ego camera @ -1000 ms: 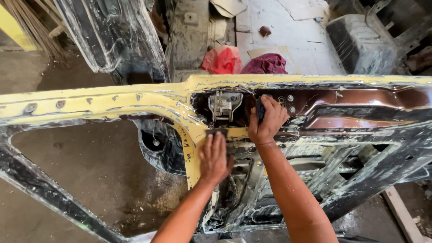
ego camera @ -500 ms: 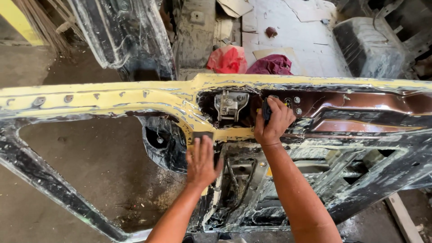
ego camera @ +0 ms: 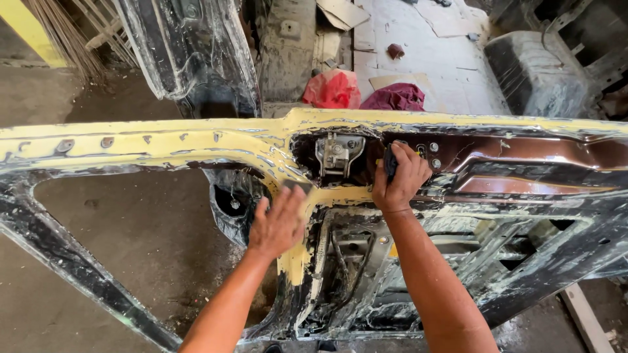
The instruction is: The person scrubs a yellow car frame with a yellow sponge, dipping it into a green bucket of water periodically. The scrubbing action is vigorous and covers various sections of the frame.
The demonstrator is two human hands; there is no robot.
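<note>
Nearest you, your left hand [ego camera: 278, 222] lay flat on the car door shell [ego camera: 163, 147], fingers spread, its grip wide and pressing what looked like a small grey sanding pad [ego camera: 297, 188] against the yellow-filled pillar just below the door's upper edge. Slightly further on, your right hand [ego camera: 400, 178] had its grip curled around a dark tool [ego camera: 391, 163], held against the brown metal beside the latch mechanism [ego camera: 337, 153] in the recess at that upper edge; what kind of tool it was I could not tell. Beyond the door, on the floor [ego camera: 418, 39], a red bag [ego camera: 333, 88] and a maroon cloth [ego camera: 396, 98] lay side by side, with a black body panel [ego camera: 196, 52] to their left.
</note>
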